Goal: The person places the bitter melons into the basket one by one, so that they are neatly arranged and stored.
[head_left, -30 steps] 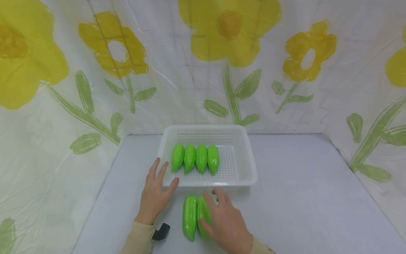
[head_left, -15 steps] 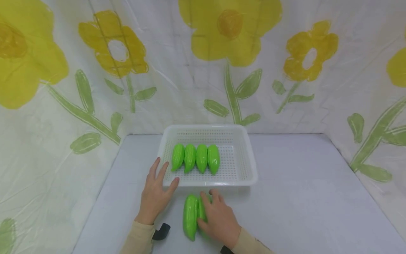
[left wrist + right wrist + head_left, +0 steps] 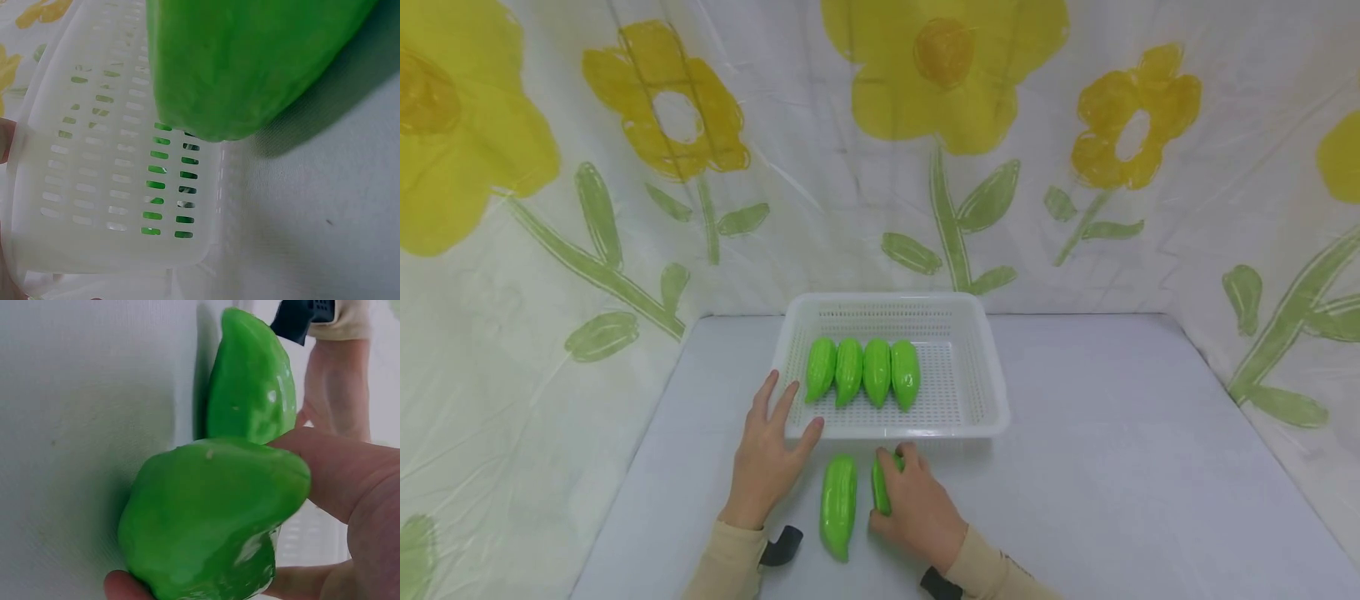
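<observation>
My right hand [image 3: 917, 508] grips a glossy green pepper-like vegetable [image 3: 206, 519], with the thumb on one side and fingers on the other. In the head view that hand covers most of it, just in front of the basket. A second long green vegetable [image 3: 838, 507] lies on the table to its left, apart from it, narrow end toward me. My left hand [image 3: 767, 462] rests at the front left corner of the white perforated basket [image 3: 992, 392], fingers spread and nearly straight over the rim. Inside, several similar vegetables [image 3: 877, 372] lie side by side in a row.
The basket floor shows bare to the right of the row [image 3: 938, 383]. Around it spreads a pale tabletop [image 3: 1112, 450]. A white curtain [image 3: 820, 217] with painted yellow flowers encloses the back and sides. Dark camera mounts [image 3: 782, 546] sit at both wrists.
My right hand has settled around the right vegetable and drawn its fingers in. The two vegetables on the table now stand apart, the left one shifted slightly left. My left hand has stayed put.
</observation>
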Motion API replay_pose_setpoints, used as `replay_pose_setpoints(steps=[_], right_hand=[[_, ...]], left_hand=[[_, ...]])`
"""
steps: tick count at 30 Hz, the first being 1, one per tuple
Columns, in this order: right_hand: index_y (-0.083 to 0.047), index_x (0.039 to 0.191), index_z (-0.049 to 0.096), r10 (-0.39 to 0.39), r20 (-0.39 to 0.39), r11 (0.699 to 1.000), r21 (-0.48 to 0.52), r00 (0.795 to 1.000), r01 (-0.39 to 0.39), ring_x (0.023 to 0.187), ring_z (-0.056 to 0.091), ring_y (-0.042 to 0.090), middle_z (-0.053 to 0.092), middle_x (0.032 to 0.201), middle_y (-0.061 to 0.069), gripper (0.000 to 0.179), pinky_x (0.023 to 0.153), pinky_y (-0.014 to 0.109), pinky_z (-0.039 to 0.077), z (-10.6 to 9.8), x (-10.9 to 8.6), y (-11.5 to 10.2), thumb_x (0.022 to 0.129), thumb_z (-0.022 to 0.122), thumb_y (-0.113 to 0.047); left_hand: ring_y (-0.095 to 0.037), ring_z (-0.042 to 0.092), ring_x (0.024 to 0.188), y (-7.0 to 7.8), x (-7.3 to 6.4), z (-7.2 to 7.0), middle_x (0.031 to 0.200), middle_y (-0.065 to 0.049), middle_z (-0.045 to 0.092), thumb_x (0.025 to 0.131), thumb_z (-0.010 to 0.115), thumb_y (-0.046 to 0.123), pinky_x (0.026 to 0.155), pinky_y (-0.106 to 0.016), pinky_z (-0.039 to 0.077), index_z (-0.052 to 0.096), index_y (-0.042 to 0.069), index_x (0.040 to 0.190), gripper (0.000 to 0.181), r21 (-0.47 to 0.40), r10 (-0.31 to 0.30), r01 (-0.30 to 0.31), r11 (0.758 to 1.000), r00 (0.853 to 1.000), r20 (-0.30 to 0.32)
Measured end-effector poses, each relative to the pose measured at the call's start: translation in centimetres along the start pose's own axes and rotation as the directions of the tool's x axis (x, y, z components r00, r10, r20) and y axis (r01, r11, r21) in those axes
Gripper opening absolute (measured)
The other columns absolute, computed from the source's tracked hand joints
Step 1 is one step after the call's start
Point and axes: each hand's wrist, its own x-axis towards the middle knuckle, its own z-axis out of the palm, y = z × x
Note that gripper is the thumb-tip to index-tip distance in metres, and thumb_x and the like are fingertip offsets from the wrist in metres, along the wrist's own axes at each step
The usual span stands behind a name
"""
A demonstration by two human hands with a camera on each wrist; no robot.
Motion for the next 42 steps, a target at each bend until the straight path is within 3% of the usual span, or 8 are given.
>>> replay_pose_setpoints(steps=[12,20,24,30,37,42], right_hand=[[-0.001,0.148,0.053,-0.019,-0.018,0.999,-0.046,1.0,0.018,0.09,0.054,0.016,0.049,0.133,0.02,0.077,0.058,0.02,0.048,-1.6,-1.6,-1.3,0.081,0.083,-0.025],[-0.003,0.148,0.053,-0.095,-0.116,0.995,-0.051,0.989,0.089,0.089,0.053,0.015,0.05,0.134,0.02,0.077,0.055,0.017,0.044,-3.8,-3.0,-2.8,0.08,0.084,-0.022],[-0.003,0.147,0.053,-0.114,-0.123,0.993,-0.041,0.986,0.11,0.087,0.053,0.013,0.051,0.134,0.021,0.077,0.056,0.016,0.044,-4.7,-3.0,-3.1,0.08,0.083,-0.021],[-0.001,0.145,0.054,-0.148,-0.2,0.988,-0.074,0.969,0.136,0.079,0.051,0.012,0.052,0.132,0.024,0.075,0.053,0.013,0.042,-6.7,-2.1,-2.7,0.079,0.084,-0.021],[0.005,0.142,0.055,-0.189,-0.289,0.979,-0.127,0.938,0.158,0.082,0.056,0.02,0.055,0.125,0.03,0.076,0.059,0.022,0.048,-9.7,0.7,-1.4,0.075,0.085,-0.016],[0.005,0.142,0.054,-0.132,-0.275,0.985,-0.145,0.952,0.094,0.078,0.056,0.023,0.054,0.125,0.033,0.074,0.053,0.026,0.05,-11.3,3.3,0.0,0.079,0.084,-0.018]], left_hand=[[-0.046,0.044,0.144,0.0,0.0,0.0,0.168,-0.017,0.031,0.095,0.073,0.04,0.099,-0.064,0.051,0.052,0.007,0.152,0.069,-0.015,0.001,-0.001,1.0,1.0,0.002],[-0.045,0.043,0.145,0.0,0.0,0.0,0.168,-0.017,0.03,0.095,0.072,0.041,0.099,-0.064,0.051,0.051,0.007,0.152,0.069,-0.011,-0.009,0.009,1.0,1.0,0.009],[-0.046,0.043,0.145,0.0,0.0,0.0,0.168,-0.017,0.03,0.096,0.071,0.041,0.097,-0.065,0.052,0.051,0.007,0.152,0.069,-0.011,-0.017,0.017,1.0,1.0,0.017],[-0.046,0.041,0.146,0.1,-0.1,-0.2,0.17,-0.015,0.027,0.097,0.069,0.042,0.098,-0.065,0.051,0.049,0.008,0.154,0.069,-0.014,-0.03,0.03,0.999,0.999,0.037],[-0.045,0.041,0.147,0.0,-0.1,-0.2,0.17,-0.015,0.026,0.097,0.069,0.044,0.098,-0.065,0.052,0.049,0.008,0.154,0.07,-0.008,-0.037,0.037,0.999,0.998,0.048],[-0.046,0.042,0.146,0.1,-0.1,-0.1,0.169,-0.016,0.028,0.096,0.071,0.041,0.1,-0.065,0.051,0.049,0.008,0.154,0.07,-0.009,-0.021,0.021,1.0,0.999,0.026]])
